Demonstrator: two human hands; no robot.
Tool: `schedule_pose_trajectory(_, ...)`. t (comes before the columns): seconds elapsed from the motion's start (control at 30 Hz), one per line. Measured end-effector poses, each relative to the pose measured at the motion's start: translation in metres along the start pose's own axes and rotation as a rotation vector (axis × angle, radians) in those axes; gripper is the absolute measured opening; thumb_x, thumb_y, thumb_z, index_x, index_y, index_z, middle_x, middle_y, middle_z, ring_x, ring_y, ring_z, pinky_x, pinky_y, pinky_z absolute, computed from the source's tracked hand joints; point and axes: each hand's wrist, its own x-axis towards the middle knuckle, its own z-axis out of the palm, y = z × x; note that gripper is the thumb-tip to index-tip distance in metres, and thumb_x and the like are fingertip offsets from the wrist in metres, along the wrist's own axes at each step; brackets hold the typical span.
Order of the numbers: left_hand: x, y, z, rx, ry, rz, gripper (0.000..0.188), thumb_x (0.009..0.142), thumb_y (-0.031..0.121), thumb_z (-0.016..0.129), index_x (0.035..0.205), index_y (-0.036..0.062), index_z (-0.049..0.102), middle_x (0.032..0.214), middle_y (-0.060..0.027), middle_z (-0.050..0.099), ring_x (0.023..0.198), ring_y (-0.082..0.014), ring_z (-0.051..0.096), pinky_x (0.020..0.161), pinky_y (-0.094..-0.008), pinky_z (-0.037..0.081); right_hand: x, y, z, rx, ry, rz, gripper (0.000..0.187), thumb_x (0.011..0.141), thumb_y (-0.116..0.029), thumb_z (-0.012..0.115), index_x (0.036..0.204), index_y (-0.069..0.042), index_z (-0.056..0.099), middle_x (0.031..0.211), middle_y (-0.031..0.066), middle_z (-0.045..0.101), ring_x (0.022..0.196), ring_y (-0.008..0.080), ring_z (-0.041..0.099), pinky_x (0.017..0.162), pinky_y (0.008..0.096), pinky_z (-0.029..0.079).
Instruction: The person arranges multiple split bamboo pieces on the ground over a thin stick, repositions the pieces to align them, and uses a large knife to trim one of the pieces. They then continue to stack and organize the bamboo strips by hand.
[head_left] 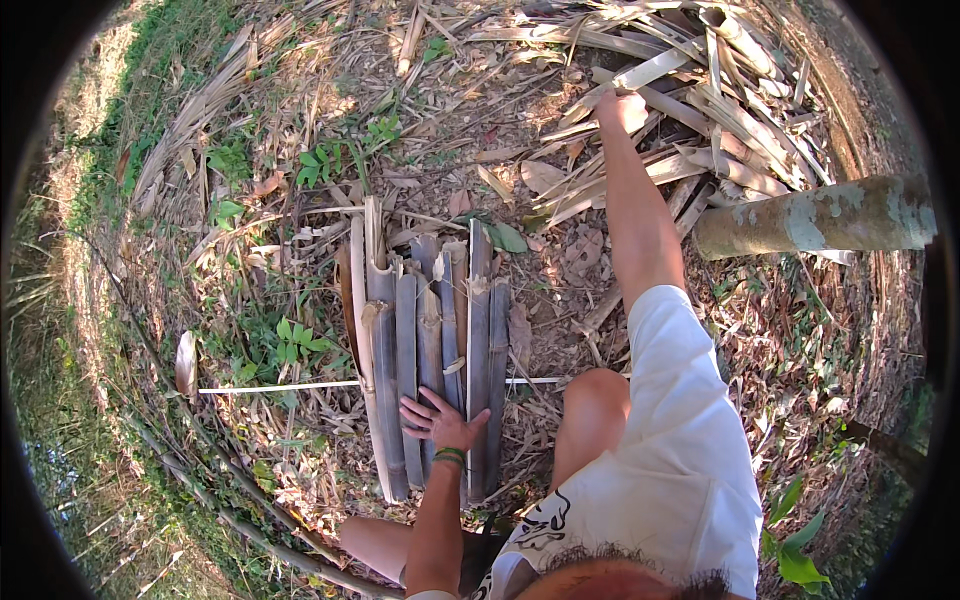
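Note:
Several split bamboo pieces (427, 320) lie side by side on the ground in front of me, grey-brown with broken, uneven far ends. My left hand (445, 425) rests palm down across their near part, fingers spread, a green band at the wrist. The right arm stretches far forward to a heap of split bamboo (745, 130) at the upper right. There my right hand (621, 108) is closed at the end of a pale bamboo strip (655, 68); its fingers are partly hidden. A thin white strip (280, 387) passes crosswise under the laid-out pieces.
A tree trunk (815, 218) with pale patches juts in from the right. Dry leaves and small green plants (297, 340) cover the ground. A long thin branch (250, 530) curves along the lower left. My bent knee (595, 400) is right of the laid-out bamboo.

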Motion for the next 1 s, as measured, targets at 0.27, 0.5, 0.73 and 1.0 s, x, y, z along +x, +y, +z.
schedule_pose_trajectory(0.27,-0.003,0.002,-0.006,-0.022,-0.009,0.024,0.157,0.061,0.073,0.081,0.155,-0.0054,-0.016,0.155,-0.0431,-0.022,0.144,-0.0609,-0.021,0.106,-0.0796,-0.005,0.001,0.001,-0.031,0.374,-0.031,0.488,0.043,0.073,-0.015,0.080,0.102,0.004,0.053,0.094,0.0165,0.065,0.082,0.0278,0.067,0.071,0.0402,0.056)
schedule_pose_trajectory(0.5,-0.008,0.003,-0.013,-0.035,0.015,0.025,0.155,0.062,0.069,0.084,0.157,-0.0017,-0.016,0.157,-0.0392,-0.023,0.146,-0.0573,-0.020,0.108,-0.0791,-0.003,-0.084,0.004,-0.089,0.622,-0.414,0.330,0.019,0.079,-0.010,0.067,0.083,0.008,0.062,0.075,0.0091,0.060,0.064,0.0188,0.053,0.058,0.0392,0.041)
schedule_pose_trajectory(0.73,-0.004,-0.019,-0.011,-0.125,0.017,0.041,0.149,0.067,0.083,0.070,0.159,0.0031,-0.016,0.160,-0.0332,-0.027,0.148,-0.0507,-0.025,0.110,-0.0757,-0.008,-0.271,-0.034,-0.217,0.292,-0.731,0.124,0.031,0.079,-0.013,0.067,0.101,0.009,0.064,0.079,0.0121,0.066,0.064,0.0217,0.061,0.056,0.0374,0.049)
schedule_pose_trajectory(1.0,-0.021,-0.058,-0.113,-1.031,0.071,0.355,0.106,0.091,0.077,0.047,0.159,0.0000,0.022,0.159,-0.0276,0.033,0.151,-0.0368,0.028,0.122,-0.0535,0.018,-0.375,-0.102,-0.390,-0.145,-1.153,-0.329,0.032,0.085,-0.024,0.065,0.092,0.006,0.059,0.074,0.0127,0.065,0.068,0.0239,0.069,0.059,0.0360,0.055)
